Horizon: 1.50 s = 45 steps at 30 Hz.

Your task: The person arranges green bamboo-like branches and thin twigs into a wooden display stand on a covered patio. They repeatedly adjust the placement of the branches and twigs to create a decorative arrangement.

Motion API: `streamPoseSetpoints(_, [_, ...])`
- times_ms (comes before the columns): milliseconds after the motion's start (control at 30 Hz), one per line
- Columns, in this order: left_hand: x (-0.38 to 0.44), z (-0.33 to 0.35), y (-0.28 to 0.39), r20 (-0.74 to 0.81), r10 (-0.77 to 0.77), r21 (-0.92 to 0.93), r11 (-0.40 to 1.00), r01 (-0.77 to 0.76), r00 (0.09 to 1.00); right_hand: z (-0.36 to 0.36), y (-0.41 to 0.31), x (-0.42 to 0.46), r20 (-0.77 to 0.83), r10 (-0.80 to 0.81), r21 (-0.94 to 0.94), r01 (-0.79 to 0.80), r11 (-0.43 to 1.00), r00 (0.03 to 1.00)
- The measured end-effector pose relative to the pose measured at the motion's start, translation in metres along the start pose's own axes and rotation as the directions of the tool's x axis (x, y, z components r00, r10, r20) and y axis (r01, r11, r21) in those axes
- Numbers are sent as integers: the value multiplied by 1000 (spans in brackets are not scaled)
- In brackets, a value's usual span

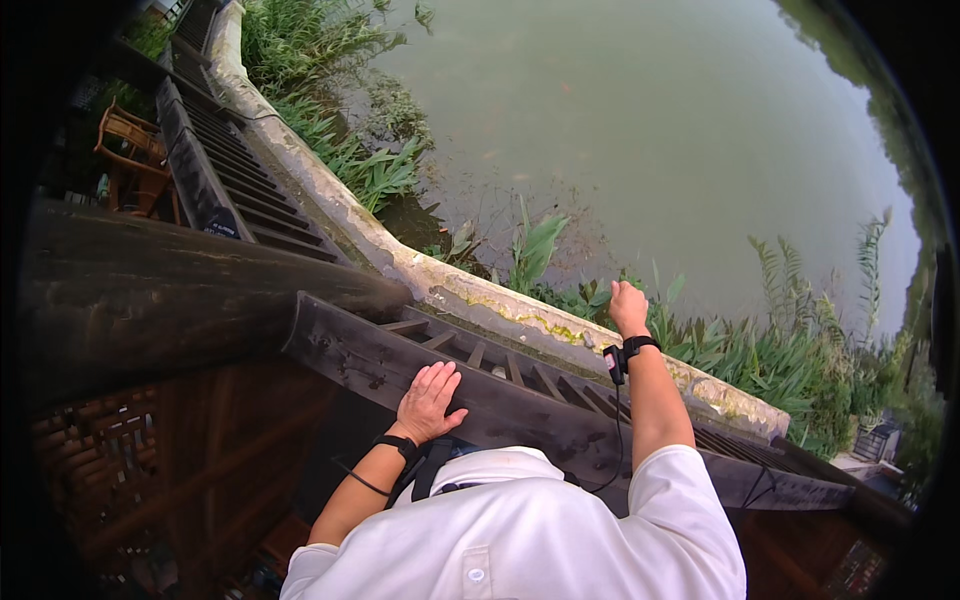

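My left hand (pixel 429 401) lies flat on the dark wooden top rail (pixel 517 420) of a slatted railing, its fingers together and the thumb spread apart. Beyond the railing, my right hand (pixel 628 306) is held out past the pale stone ledge (pixel 525 307), over green plants at the water's edge. Its fingers are curled in; whether something small is inside them cannot be told. A black wrist strap with a small device (pixel 615 362) and a cable sits on my right wrist. Another black band (pixel 397 446) is around my left wrist.
Greenish pond water (pixel 637 165) spreads beyond the ledge, with leafy plants (pixel 757 367) along the bank. A thick wooden post (pixel 187 292) stands at the left, beside the railing. Farther left are a bamboo chair (pixel 135 154) and another slatted railing section (pixel 247 180).
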<state>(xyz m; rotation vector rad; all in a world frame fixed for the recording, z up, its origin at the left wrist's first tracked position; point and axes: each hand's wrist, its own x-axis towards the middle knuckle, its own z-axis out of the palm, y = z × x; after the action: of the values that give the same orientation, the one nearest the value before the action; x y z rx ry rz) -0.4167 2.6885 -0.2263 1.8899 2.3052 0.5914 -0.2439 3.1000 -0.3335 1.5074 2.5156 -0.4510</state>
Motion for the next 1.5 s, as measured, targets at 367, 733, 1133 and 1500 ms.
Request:
streamPoseSetpoints(367, [-1, -1, 1, -15, 1, 7, 1000, -1, 1000, -21, -5, 2, 50, -80, 29, 78, 997, 996])
streamPoseSetpoints(733, [-2, -4, 4, -60, -6, 10, 1000, 7, 998, -30, -17, -21, -179, -28, 220, 68, 973, 983])
streamPoseSetpoints(1133, [-7, -4, 8, -112, -7, 26, 1000, 10, 994, -64, -71, -78, -68, -280, 203, 288, 936, 958])
streamPoseSetpoints(1500, [-62, -15, 20, -195, -60, 26, 997, 66, 979, -97, -125, -184, -18, -485, 255, 473, 843, 874])
